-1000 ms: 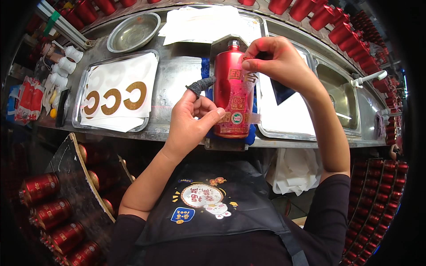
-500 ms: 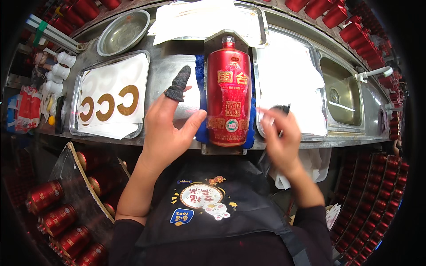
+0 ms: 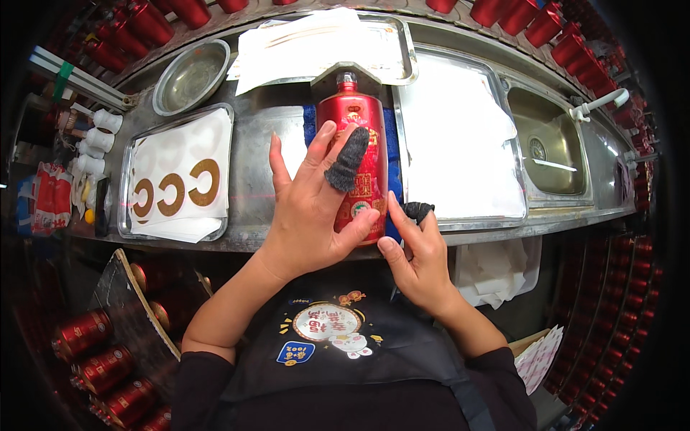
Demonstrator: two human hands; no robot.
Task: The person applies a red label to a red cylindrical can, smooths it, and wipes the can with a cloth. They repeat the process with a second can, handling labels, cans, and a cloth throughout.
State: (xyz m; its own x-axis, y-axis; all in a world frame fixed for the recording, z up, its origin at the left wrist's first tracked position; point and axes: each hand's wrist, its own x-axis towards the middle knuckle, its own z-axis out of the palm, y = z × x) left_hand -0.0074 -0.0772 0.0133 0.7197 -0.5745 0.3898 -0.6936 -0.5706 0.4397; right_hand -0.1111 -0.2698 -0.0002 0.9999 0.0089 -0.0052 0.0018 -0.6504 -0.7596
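Observation:
A red glossy bottle (image 3: 352, 111) with gold markings lies on its back in a metal cradle (image 3: 357, 70) padded with blue cloth (image 3: 392, 144), its neck pointing away from me. My left hand (image 3: 305, 215) spreads over the bottle's left side and front, fingers stretched out, a dark knitted finger cover (image 3: 348, 161) on one finger. At the lower right edge of the bottle is my right hand (image 3: 420, 262), thumb and forefinger apart, another dark cover (image 3: 417, 212) on a finger. Its fingertips are at or very near the bottle; I cannot tell whether they press on it.
On the left, a steel tray (image 3: 123, 179) holds sheets with gold C-shaped decals (image 3: 171, 195). A metal bowl (image 3: 190, 75) stands behind it. White sheets (image 3: 460, 136) fill the right tray, beside a sink (image 3: 546, 144) with a tap (image 3: 607, 100). Red bottles (image 3: 100, 368) sit on lower racks.
My left hand has moved right, onto the bottle. My right hand has moved left to its lower edge. The whole view has shifted slightly.

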